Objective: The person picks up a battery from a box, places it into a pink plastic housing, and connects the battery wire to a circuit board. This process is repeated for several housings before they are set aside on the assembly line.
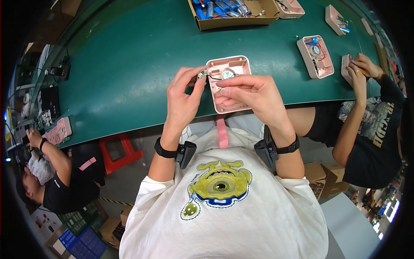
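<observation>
A pink plastic housing [231, 108] with a pale rim lies open side up at the table's near edge, in front of me. Inside it sits a round silver speaker-like part [227, 74]. My left hand [184, 93] is at the housing's left side, thumb and forefinger pinching a small circuit board [202, 75]. Dark wire [212, 78] runs from that board toward the round part. Over the housing's right half, my right hand [254, 93] has thumb and forefinger pressed together; what lies between them is too small to make out. That hand hides much of the interior.
A cardboard box [237, 22] of blue cylindrical cells with wires stands at the far side of the green table [129, 73]. Another pink housing [316, 56] lies to the right. Co-workers' hands [364, 69] handle housings at right and left. A red stool [120, 153] stands lower left.
</observation>
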The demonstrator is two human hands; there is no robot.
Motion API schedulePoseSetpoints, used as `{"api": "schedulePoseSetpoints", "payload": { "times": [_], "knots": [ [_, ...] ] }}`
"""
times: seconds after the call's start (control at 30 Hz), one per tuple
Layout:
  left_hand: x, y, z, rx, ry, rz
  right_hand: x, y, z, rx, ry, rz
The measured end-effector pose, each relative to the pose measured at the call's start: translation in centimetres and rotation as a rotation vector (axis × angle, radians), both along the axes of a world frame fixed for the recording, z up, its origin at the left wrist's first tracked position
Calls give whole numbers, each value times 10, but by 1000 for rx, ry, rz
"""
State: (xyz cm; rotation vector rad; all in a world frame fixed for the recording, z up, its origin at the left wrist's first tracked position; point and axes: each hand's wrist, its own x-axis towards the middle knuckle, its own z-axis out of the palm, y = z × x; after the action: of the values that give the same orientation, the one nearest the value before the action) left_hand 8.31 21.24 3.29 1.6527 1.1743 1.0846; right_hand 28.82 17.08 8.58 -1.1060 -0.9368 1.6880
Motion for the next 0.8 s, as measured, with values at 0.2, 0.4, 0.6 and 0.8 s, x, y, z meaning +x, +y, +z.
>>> {"api": "schedulePoseSetpoints", "payload": {
  "times": [0.2, 0.4, 0.6, 0.8],
  "knots": [
    [-2, 0, -3, 3, 15, 4, 1, -1, -11, 19, -41, 22],
    [-1, -1, -1, -7, -10, 1, 3, -1, -5, -33, -69, 39],
    [0, -4, 0, 13, -8, -15, -3, 0, -16, 140, -217, -75],
    [5, -6, 6, 68, 21, -6, -22, 17, -17, 584, -850, -214]
  ]
}}
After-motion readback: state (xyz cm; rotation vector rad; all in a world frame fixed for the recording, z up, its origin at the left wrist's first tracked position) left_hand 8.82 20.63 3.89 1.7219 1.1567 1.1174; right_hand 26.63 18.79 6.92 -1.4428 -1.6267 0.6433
